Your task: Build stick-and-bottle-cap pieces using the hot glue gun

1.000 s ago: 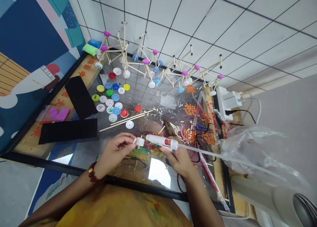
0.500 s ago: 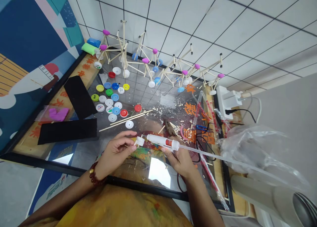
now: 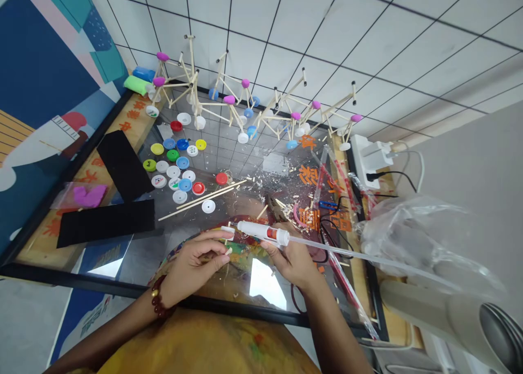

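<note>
My left hand [image 3: 196,265] is closed lightly on a small white piece [image 3: 227,232] with short pale wooden stick ends on it. Its fingertips lie at the white part, and the thumb is by a stick end below. In my right hand [image 3: 294,257] is a white hot glue gun [image 3: 255,230], pointing left, with a long clear glue stick [image 3: 347,250] trailing from its back. The gun's nozzle is close beside the white piece; I cannot tell whether they touch. Beyond my hands lie thin wooden sticks [image 3: 204,200] and a white bottle cap [image 3: 208,206].
Coloured bottle caps [image 3: 185,184] lie at left centre, with black strips [image 3: 106,221] farther left. Several stick structures [image 3: 235,110] stand along the tiled wall. Pliers [image 3: 275,208] rest among wood scraps. A power strip [image 3: 365,161] and plastic bag [image 3: 412,232] are at right.
The white piece has turned in my left fingers, and the thumb has moved lower, away from the index finger. The glue gun remains beside it. The whole view has shifted slightly.
</note>
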Motion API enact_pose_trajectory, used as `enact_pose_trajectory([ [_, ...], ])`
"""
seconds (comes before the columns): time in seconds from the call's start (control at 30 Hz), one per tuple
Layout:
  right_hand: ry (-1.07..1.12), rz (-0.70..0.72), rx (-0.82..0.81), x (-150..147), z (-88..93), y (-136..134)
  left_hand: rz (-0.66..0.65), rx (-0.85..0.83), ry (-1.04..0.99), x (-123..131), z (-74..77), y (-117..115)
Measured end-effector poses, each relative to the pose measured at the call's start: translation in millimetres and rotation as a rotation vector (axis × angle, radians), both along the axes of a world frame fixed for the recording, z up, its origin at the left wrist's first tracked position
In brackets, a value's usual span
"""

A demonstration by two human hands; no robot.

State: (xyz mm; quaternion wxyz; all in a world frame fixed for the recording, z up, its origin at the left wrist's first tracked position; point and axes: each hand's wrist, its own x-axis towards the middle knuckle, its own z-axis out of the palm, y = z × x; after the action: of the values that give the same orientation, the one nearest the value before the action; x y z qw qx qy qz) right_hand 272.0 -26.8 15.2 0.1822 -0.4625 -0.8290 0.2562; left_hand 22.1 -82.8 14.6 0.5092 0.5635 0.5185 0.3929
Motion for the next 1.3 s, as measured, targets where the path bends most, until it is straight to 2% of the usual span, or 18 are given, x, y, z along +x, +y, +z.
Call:
enact_pose_trajectory([
  [0.3,0.018,-0.017,-0.042,1.2,8.8,-3.6,0.027,-0.017,-0.02,1.1,2.0,-0.2],
  [0.43,0.169,-0.185,-0.089,11.4,9.6,-4.1,0.064,-0.008,-0.048,-2.2,7.1,-0.5],
  [0.53,0.316,-0.343,-0.107,18.3,7.5,14.1,0.117,0.022,-0.072,-6.8,11.6,1.2],
  [0.6,0.359,-0.415,-0.055,22.5,5.9,34.6,0.15,0.035,-0.086,-8.9,14.4,3.4],
  [0.7,0.274,-0.572,0.092,29.9,2.1,67.1,0.177,0.036,-0.104,-9.2,16.9,6.3],
  [0.83,0.193,-0.704,0.096,37.7,-7.8,96.5,0.175,0.044,-0.133,-6.8,16.2,7.0],
  [0.93,0.17,-0.73,0.08,39.0,-14.9,104.6,0.172,0.026,-0.152,-5.5,15.4,6.5],
  [1.07,0.121,-0.731,0.048,41.0,-17.5,100.5,0.193,-0.04,-0.221,-2.1,16.7,8.5],
  [1.3,0.088,-0.598,0.066,50.4,-11.0,72.5,0.304,-0.304,-0.582,17.0,28.3,24.7],
])
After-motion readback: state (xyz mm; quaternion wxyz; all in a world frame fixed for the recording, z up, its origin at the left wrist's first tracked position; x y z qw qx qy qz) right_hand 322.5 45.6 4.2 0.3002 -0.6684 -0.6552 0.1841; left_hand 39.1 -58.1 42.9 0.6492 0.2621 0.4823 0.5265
